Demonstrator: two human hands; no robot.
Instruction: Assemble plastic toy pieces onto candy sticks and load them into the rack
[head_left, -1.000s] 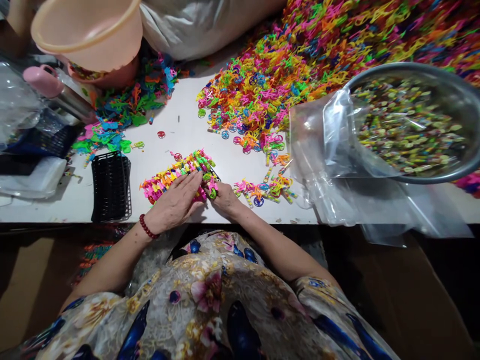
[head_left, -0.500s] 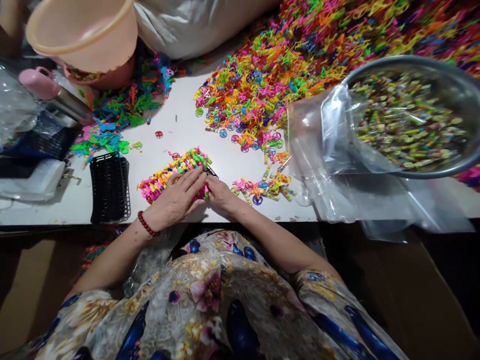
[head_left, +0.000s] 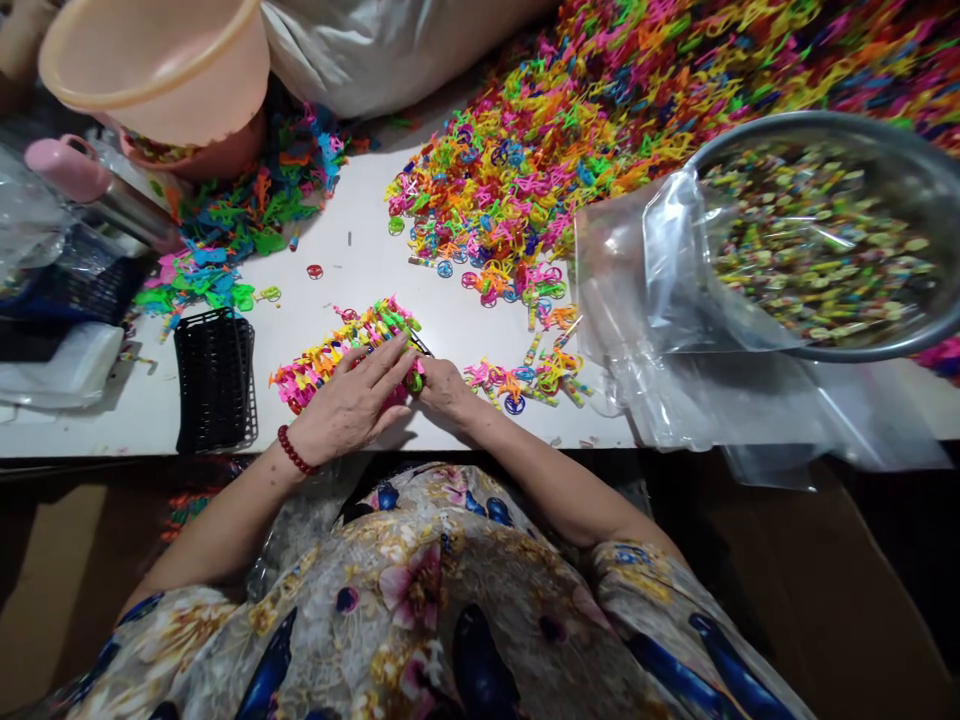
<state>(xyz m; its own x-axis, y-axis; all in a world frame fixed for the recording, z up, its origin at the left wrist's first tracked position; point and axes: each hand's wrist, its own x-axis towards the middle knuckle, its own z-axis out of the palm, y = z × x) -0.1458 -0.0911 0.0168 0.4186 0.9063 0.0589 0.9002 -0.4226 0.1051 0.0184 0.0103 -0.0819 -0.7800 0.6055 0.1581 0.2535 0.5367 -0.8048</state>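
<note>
Pieces [head_left: 319, 372] crowd a black frame [head_left: 422, 343] beneath the left hand [head_left: 358, 398]; the right hand [head_left: 444, 388] meets its end; I cannot tell either grip's closure.

Two hands [head_left: 360, 398], one metal bowl [head_left: 930, 335], one bracelet [head_left: 295, 453], toys [head_left: 517, 185] beyond count.

Between the left hand [head_left: 360, 395] and the right hand [head_left: 441, 388], a cluster of pink, yellow and green toys [head_left: 415, 374] now shows, where half a second ago the right fingers hide most of it. Less of the black rack's end [head_left: 421, 343] is visible than then. The left fingers reach slightly nearer the rack's end than a second ago. The bucket [head_left: 217, 115] appears farther left, the bowl [head_left: 795, 116] a little higher, the view having shifted.
</note>
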